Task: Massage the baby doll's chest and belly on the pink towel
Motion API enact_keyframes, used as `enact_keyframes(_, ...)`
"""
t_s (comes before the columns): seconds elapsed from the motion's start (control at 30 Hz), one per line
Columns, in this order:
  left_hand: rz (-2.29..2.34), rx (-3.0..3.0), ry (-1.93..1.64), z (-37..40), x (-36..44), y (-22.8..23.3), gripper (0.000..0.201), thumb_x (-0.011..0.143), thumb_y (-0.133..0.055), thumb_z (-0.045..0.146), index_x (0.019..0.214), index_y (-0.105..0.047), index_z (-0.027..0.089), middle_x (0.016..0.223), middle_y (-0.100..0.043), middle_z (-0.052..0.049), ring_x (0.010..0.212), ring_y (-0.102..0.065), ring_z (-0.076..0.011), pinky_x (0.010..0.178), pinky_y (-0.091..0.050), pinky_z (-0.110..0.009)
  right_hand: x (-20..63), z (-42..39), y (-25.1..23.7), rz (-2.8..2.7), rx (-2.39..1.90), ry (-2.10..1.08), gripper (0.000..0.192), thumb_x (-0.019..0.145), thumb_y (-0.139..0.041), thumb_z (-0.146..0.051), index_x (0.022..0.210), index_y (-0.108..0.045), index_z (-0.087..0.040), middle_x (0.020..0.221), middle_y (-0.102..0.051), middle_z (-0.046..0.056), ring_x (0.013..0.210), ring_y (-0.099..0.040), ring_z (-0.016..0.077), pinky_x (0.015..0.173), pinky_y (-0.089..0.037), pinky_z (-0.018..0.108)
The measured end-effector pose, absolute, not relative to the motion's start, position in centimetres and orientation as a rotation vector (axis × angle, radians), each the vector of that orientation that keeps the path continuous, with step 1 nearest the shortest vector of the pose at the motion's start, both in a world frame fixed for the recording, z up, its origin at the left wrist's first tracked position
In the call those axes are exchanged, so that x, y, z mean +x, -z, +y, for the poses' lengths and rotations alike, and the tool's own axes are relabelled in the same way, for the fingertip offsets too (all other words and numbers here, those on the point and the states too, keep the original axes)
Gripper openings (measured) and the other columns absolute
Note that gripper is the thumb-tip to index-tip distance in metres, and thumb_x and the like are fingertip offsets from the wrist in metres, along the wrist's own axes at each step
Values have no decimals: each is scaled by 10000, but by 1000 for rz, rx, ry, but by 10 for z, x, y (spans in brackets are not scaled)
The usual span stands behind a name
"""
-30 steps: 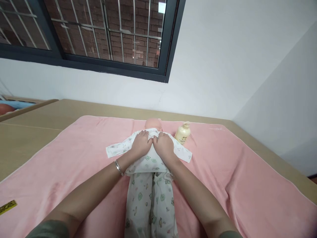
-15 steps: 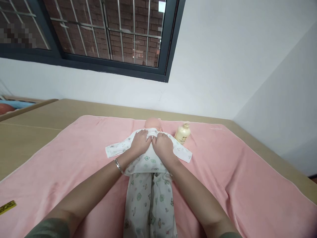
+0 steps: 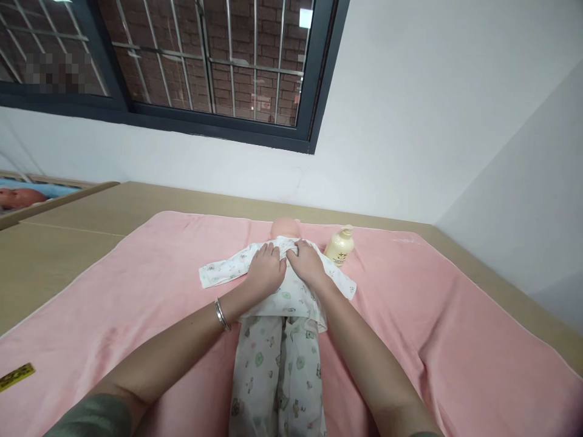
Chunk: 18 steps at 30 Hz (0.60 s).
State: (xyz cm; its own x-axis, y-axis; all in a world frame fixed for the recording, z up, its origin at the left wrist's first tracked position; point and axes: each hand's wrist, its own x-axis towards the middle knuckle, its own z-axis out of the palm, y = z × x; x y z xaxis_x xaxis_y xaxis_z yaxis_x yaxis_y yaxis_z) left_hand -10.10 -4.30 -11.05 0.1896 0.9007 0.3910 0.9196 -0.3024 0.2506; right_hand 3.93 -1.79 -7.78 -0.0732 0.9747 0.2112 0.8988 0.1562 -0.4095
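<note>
A baby doll lies on its back, its pink head [image 3: 286, 227] at the far end. It wears a white printed baby shirt [image 3: 286, 302] with both sleeves spread out sideways, and matching trousers [image 3: 259, 370] whose legs run towards me. My left hand [image 3: 268, 268], with a silver bangle at its wrist, is closed on the shirt front just below the collar. Close beside it, my right hand [image 3: 306, 263] grips the shirt near the neckline with bent fingers. The cloth between the fingertips is partly hidden by the hands.
A cream pump bottle [image 3: 339, 246] stands right of the doll's shoulder. The pink blanket [image 3: 159, 291] covers a wooden surface [image 3: 68, 218]. A yellow-and-black strip [image 3: 16, 376] lies at left. Another doll [image 3: 22, 198] lies beyond the left edge. A barred window and white wall stand behind.
My hands have parted slightly at the collar; the left has drawn a little back towards me. The shirt front has shifted under them. The whole view has moved slightly.
</note>
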Motion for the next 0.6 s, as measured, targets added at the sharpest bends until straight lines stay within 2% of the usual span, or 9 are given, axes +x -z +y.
enact_keyframes(0.17, -1893, -2388, 776, -34, -108, 106, 402, 1016, -369, 318, 1300, -582, 130, 1452, -580, -184, 1386, -492, -335, 1154, -362, -527, 25, -31, 80, -2086, -1828, -70, 399, 1016, -403, -264, 1258, -627, -41, 1372, -613, 220, 1321, -518, 299, 1114, -338, 391)
enact_keyframes(0.3, -1942, -2469, 740, -20, -115, 100, 389, 1030, -323, 355, 1184, -615, 148, 1261, -682, -169, 1236, -602, -308, 1051, -453, -467, 13, -44, 83, -2134, -1822, 12, 444, 1040, -391, -286, 1334, -585, -15, 1460, -535, 259, 1400, -453, 321, 1160, -310, 437)
enact_keyframes(0.37, -1953, -2499, 719, -14, -118, 99, 403, 1033, -306, 375, 1164, -618, 155, 1209, -694, -160, 1186, -626, -298, 1013, -475, -446, 12, -46, 83, -2159, -1794, 10, 456, 1038, -407, -294, 1362, -570, -18, 1478, -521, 253, 1412, -445, 314, 1169, -306, 430)
enact_keyframes(0.6, -1908, -2472, 665, -10, -117, 104, 454, 1043, -308, 391, 1333, -564, 152, 1385, -611, -170, 1325, -545, -300, 1103, -416, -453, 36, -26, 77, -2185, -1672, -163, 411, 1050, -388, -295, 1336, -599, -90, 1432, -593, 166, 1342, -519, 259, 1122, -347, 358)
